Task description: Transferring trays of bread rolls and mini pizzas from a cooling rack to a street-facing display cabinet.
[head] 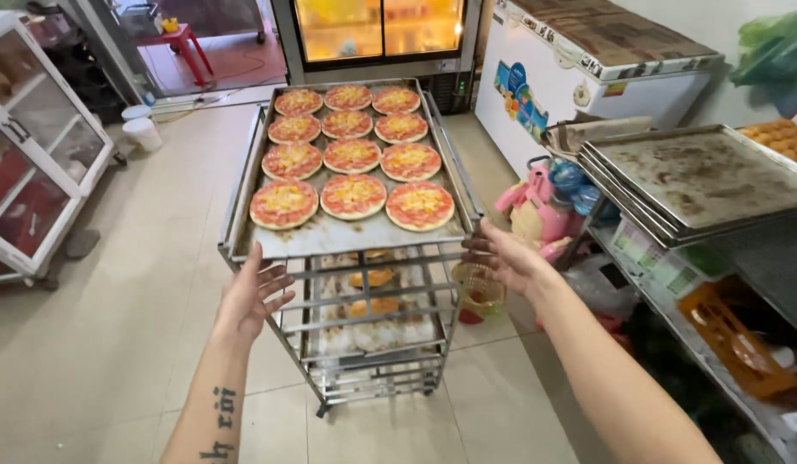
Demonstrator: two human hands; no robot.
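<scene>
A metal baking tray (347,234) with several small round pizzas (354,196), red sauce and yellow cheese on top, rests on the top level of a steel rolling rack (371,344). My left hand (254,294) is spread open just below the tray's near left corner, apart from it. At the near right corner my right hand (502,254) has its fingers against the tray's edge and the rack's rail, not closed around either. Lower rack levels hold another tray with baked pieces (373,302), partly hidden by the rails.
A white chest freezer (588,77) and a lit glass-door display case (377,30) stand behind the rack. Stacked used baking trays (699,180) sit on a shelf at right. A white glass cabinet (33,146) is at left; white buckets (142,131) stand on the tiled floor.
</scene>
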